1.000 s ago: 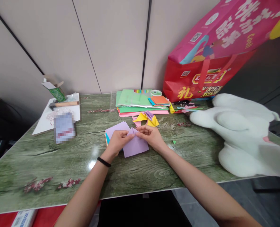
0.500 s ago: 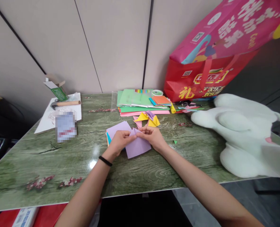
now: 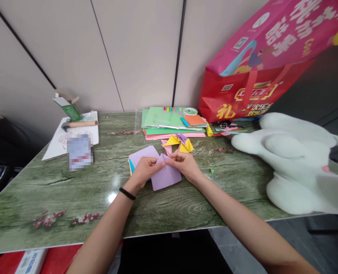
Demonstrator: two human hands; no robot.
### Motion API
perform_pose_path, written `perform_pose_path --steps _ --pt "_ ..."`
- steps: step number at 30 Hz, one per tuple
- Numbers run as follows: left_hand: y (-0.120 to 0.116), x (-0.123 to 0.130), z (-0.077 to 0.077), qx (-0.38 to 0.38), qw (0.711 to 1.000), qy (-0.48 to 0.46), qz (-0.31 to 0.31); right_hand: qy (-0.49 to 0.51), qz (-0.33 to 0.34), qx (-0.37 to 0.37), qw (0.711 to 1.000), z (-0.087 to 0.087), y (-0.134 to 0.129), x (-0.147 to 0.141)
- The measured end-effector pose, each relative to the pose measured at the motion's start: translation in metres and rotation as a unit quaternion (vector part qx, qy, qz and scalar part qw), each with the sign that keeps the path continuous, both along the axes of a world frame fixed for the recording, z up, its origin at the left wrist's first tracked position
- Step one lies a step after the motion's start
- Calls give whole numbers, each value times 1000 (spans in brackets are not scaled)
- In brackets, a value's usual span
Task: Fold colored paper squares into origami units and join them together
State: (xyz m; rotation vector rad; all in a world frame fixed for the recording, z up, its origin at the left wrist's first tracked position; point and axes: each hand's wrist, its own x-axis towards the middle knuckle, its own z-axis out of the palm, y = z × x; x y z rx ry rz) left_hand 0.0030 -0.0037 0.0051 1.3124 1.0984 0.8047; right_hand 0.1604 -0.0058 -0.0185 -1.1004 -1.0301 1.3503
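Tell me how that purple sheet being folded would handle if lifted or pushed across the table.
The purple sheet looks thin and is already creased, so it would probably flop rather than stay flat when lifted. It seems very light, since the left hand and right hand pinch it with fingertips alone. The table looks glossy, so a push would likely slide it easily.

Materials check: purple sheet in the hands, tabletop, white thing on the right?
Purple sheet: thin matte paper, holds a crisp fold. Tabletop: glossy, glare spot; green wood-grain looks printed, maybe under glass or laminate. White plush toy: soft fuzzy fabric, rounded stuffed shapes.
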Motion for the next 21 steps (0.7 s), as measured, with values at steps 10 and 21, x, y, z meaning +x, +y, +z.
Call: perform_pose_path --steps 10,21 --pt "1 0 -4 5 999 35 -15 -15 4 16 1000 0 0 0" --pt "0 -1 0 -46 999 -5 -24 -19 9 18 1000 1 -2 0"
